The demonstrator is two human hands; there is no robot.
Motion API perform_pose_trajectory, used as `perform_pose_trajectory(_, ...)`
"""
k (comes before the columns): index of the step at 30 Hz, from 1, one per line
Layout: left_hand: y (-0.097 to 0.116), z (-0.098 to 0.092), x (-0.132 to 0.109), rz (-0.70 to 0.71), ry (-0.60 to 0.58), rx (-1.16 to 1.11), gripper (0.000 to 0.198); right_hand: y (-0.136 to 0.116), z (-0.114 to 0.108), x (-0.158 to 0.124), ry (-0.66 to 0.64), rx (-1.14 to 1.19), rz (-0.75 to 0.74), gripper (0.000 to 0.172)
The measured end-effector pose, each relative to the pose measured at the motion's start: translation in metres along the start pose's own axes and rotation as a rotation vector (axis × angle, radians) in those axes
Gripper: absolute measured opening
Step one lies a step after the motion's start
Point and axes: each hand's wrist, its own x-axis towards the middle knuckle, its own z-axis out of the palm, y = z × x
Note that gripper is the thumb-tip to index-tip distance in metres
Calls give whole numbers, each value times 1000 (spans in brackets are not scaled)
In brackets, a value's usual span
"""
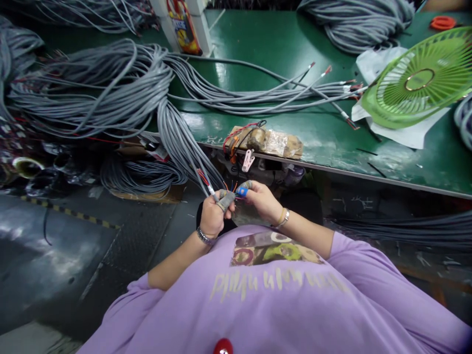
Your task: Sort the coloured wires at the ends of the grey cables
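Just in front of my body, below the bench edge, my left hand (214, 214) is closed round the end of a grey cable (206, 186). Grey tape wraps its thumb. My right hand (263, 200) is close beside it, thumb and finger pinched on thin coloured wires (234, 187) that stick out between the two hands. Blue and grey wrapping covers its fingertips. Where the wires end inside the right fingers is hidden. From the bench a bundle of grey cables (180, 135) hangs down toward my left hand, some with red wire ends and white bands.
The green bench (254, 39) carries a large pile of grey cables (121, 88), a coil (365, 22) and a green fan (420, 81). A wooden block (275, 142) with a clip (248, 160) lies at the front edge. More cable (143, 174) is coiled below.
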Motion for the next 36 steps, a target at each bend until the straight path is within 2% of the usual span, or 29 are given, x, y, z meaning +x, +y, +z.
perform_pose_trajectory(5,0,-2,5,-9,31,-38,29,-1,-11,4,60,126,-22,19)
perform_pose_trajectory(10,5,-4,7,-37,16,-69,29,-3,-25,11,93,226,4,23)
perform_pose_trajectory(15,17,-1,13,-100,-144,-154,32,-17,-31,28,7,217,121,45)
perform_pose_trajectory(18,25,3,21,-153,-264,-213,37,-28,-28,38,-125,185,174,53)
perform_pose_trajectory(20,29,6,27,-160,-303,-237,37,-31,-24,42,-187,172,103,53)
perform_pose_trajectory(21,31,7,29,-157,-312,-249,36,-31,-22,43,-172,159,37,53)
perform_pose_trajectory(24,33,10,35,-158,-328,-274,34,-24,-17,46,21,95,-166,55)
perform_pose_trajectory(26,33,12,36,-170,-334,-280,34,-19,-14,48,99,100,-203,58)
perform_pose_trajectory(31,30,13,38,-203,-345,-270,35,-19,-9,56,-30,367,-11,57)
perform_pose_trajectory(36,27,14,40,-242,-358,-249,34,-26,-3,56,-23,528,45,52)
